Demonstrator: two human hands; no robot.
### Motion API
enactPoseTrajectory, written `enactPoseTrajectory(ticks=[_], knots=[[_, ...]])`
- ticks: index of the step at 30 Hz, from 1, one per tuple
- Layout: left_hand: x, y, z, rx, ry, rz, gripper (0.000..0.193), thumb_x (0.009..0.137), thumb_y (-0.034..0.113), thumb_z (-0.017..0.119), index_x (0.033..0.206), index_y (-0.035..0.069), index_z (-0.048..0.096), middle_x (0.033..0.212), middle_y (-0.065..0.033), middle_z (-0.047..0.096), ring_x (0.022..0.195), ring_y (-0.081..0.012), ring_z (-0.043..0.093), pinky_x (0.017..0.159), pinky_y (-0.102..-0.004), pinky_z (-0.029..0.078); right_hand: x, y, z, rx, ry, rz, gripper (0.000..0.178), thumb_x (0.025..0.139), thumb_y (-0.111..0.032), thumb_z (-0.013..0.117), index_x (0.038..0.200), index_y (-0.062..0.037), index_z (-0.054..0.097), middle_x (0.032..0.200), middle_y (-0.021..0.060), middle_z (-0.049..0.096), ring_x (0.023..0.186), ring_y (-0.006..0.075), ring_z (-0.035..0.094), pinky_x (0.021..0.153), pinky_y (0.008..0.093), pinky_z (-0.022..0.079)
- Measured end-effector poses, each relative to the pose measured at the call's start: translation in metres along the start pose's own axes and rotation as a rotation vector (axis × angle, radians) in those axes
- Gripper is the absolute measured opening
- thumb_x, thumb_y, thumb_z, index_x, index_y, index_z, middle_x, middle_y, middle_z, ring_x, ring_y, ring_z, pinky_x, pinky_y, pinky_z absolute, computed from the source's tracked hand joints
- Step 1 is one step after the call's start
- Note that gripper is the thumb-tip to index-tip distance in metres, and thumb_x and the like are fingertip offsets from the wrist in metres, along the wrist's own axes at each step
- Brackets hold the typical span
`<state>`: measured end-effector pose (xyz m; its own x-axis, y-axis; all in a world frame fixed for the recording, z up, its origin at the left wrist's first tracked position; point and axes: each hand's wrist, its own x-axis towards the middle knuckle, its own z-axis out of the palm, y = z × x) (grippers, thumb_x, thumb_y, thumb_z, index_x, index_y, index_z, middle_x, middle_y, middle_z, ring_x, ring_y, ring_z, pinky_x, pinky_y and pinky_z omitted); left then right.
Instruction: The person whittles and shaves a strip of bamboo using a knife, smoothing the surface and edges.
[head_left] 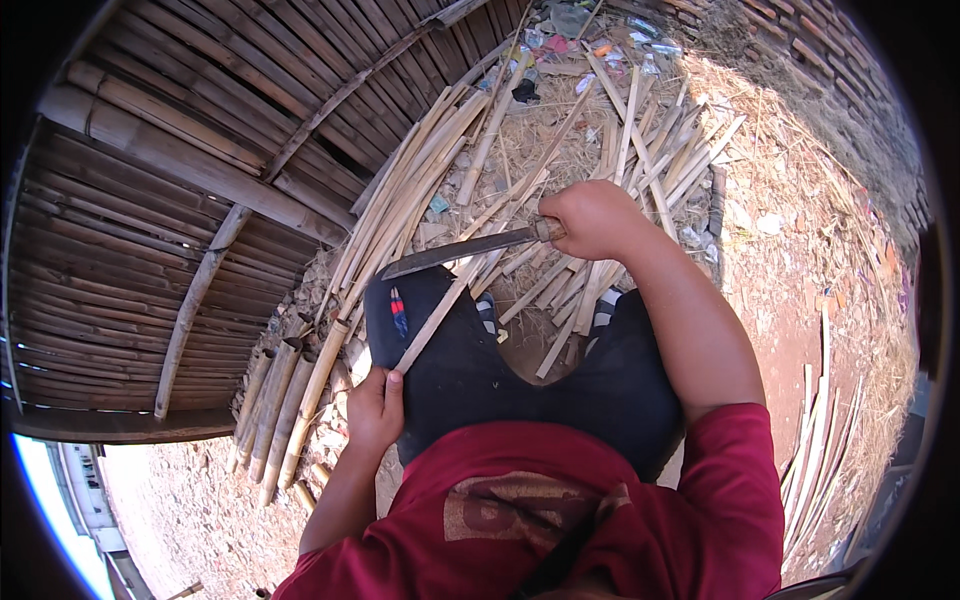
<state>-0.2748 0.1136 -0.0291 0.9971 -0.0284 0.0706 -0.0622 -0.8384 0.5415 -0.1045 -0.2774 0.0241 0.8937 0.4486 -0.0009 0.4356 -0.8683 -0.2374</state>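
My right hand [597, 218] is closed around the handle of a machete [460, 249], its long dark blade pointing left above my left knee. My left hand [374, 410], at my left thigh, grips the near end of a pale bamboo strip [431, 326]. That strip slants up and away over my thigh and passes beneath the blade. Whether the blade touches it, I cannot tell. Beyond my knees lies a loose heap of split bamboo strips [560, 290], some between my feet.
A slatted bamboo wall [170, 230] rises close on the left, with cut bamboo poles [275, 410] at its foot. Long strips [410, 190] lie along it. Litter [560, 45] is scattered at the far end. A brick wall [800, 50] stands far right; more strips [820, 440] lie at right.
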Motion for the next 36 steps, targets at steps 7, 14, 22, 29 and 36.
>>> enactPoseTrajectory(ticks=[7, 14, 22, 29, 36], knots=[[0.003, -0.001, -0.01, -0.043, -0.089, -0.08, 0.039, 0.107, 0.038, 0.063, 0.095, 0.002, 0.067, 0.066, -0.015, 0.064, 0.059, -0.0292, 0.065, 0.06, -0.0404, 0.049, -0.001, 0.022, -0.005, 0.107, 0.057, 0.043, 0.034, 0.08, -0.034, 0.085, 0.1, -0.0096, 0.074, 0.089, 0.0159, 0.074, 0.091, 0.0401, 0.072, 0.079, 0.0519, 0.056], [0.051, 0.018, -0.048, -0.13, -0.077, -0.089, 0.025, 0.103, 0.023, 0.062, 0.109, 0.0, 0.067, 0.072, -0.0128, 0.066, 0.067, -0.0256, 0.064, 0.066, -0.0381, 0.049, -0.008, 0.047, -0.006, 0.24, 0.191, 0.128, 0.035, 0.078, -0.029, 0.088, 0.098, -0.0055, 0.073, 0.085, 0.0182, 0.072, 0.084, 0.0416, 0.069, 0.075, 0.0485, 0.053], [0.117, 0.057, -0.049, 0.164, -0.077, 0.012, 0.03, 0.094, 0.018, 0.063, 0.118, 0.001, 0.064, 0.074, -0.0168, 0.067, 0.072, -0.0321, 0.069, 0.07, -0.0434, 0.05, -0.013, 0.063, -0.01, 0.293, 0.281, 0.213, 0.039, 0.077, -0.029, 0.089, 0.102, -0.0039, 0.074, 0.087, 0.0195, 0.072, 0.085, 0.0404, 0.07, 0.076, 0.0457, 0.053], [0.16, 0.068, -0.047, 0.316, -0.03, 0.21, 0.034, 0.088, 0.004, 0.067, 0.122, 0.001, 0.062, 0.113, -0.0238, 0.07, 0.102, -0.0421, 0.069, 0.087, -0.0513, 0.054, -0.015, 0.075, -0.015, 0.287, 0.227, 0.27, 0.048, 0.08, -0.036, 0.087, 0.115, -0.0056, 0.076, 0.103, 0.02, 0.076, 0.1, 0.0401, 0.072, 0.087, 0.0475, 0.056], [0.196, 0.075, -0.066, 0.203, -0.07, 0.149, 0.037, 0.089, -0.001, 0.071, 0.125, 0.0, 0.063, 0.097, -0.0158, 0.075, 0.085, -0.0288, 0.075, 0.076, -0.0397, 0.057, -0.01, 0.079, -0.014, 0.319, 0.188, 0.291, 0.045, 0.08, -0.036, 0.087, 0.113, -0.0055, 0.076, 0.101, 0.0201, 0.075, 0.099, 0.0404, 0.072, 0.086, 0.0478, 0.056]])
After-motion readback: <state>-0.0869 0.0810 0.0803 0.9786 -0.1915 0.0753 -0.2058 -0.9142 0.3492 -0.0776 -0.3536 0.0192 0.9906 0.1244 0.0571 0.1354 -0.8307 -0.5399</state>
